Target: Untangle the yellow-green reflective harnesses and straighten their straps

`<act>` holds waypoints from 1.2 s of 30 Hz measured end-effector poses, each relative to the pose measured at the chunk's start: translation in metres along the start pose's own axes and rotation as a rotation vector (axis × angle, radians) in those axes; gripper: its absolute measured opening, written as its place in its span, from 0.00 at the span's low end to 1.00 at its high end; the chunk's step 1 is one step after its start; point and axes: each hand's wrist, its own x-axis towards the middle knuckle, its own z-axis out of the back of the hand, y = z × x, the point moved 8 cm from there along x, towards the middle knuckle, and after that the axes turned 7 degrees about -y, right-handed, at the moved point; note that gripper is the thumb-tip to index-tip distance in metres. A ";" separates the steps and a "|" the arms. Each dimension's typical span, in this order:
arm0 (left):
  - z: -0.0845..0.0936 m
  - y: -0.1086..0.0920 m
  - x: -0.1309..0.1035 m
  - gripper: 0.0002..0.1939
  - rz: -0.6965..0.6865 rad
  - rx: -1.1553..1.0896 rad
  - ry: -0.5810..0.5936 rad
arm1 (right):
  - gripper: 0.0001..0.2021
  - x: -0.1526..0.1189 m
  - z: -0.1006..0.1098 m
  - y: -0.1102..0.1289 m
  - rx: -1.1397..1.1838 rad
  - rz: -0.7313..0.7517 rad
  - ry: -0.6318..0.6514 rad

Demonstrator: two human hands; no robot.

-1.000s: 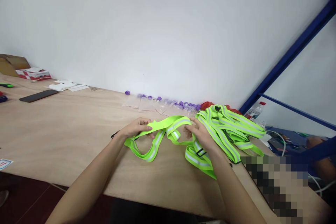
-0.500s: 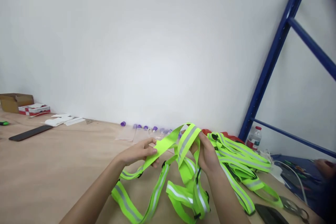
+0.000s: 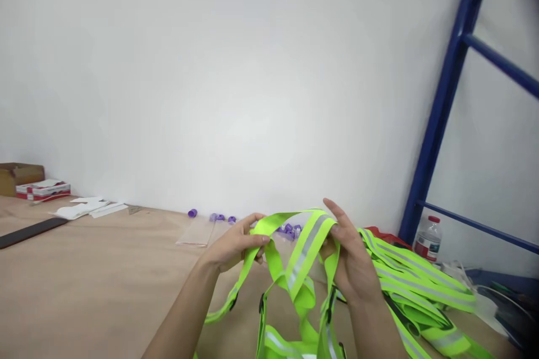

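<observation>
A neon yellow-green reflective harness (image 3: pixel 306 251), made of silver-striped straps with black buckles, hangs between my two hands above the table. My left hand (image 3: pixel 238 244) pinches one strap between thumb and fingers. On the other side, my right hand (image 3: pixel 353 261) grips the looped strap, its index finger raised off the band and some fingers hidden behind it. The harness's lower straps droop toward the table and run out of view at the bottom. Beside my right forearm lies a heap of similar reflective straps (image 3: pixel 421 275).
Purple caps (image 3: pixel 192 213) and clear plastic bags (image 3: pixel 196 233) lie along the wall. A red-capped bottle (image 3: pixel 428 240) stands by a blue metal frame (image 3: pixel 442 95). Leftward are papers (image 3: pixel 84 208), a black strip (image 3: pixel 33 231), a red-and-white box (image 3: pixel 44 189) and a cardboard box (image 3: pixel 21 175).
The view has turned and shifted slightly. My hands have drawn the strap loop wider, and my right index finger has lifted away from the band.
</observation>
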 end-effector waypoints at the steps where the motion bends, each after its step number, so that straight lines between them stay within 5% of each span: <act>1: 0.003 0.000 0.002 0.27 -0.002 0.004 -0.026 | 0.29 0.000 0.001 0.002 0.000 0.001 0.011; 11: 0.049 -0.011 0.009 0.15 -0.113 0.439 -0.431 | 0.22 0.000 -0.001 0.010 -0.180 0.061 0.140; 19: 0.052 -0.041 -0.004 0.16 -0.281 0.316 -0.586 | 0.13 0.005 -0.005 0.008 -0.306 0.117 0.148; 27: 0.051 -0.078 -0.036 0.16 -0.501 0.091 -0.660 | 0.14 -0.009 -0.019 0.029 -1.217 0.717 -0.002; 31: 0.044 -0.087 -0.044 0.14 -0.571 0.125 -0.678 | 0.03 -0.021 -0.021 0.043 -1.321 0.946 -0.202; 36: 0.031 -0.096 -0.049 0.11 -0.669 0.220 -0.570 | 0.14 -0.029 -0.018 0.053 -1.232 0.949 -0.280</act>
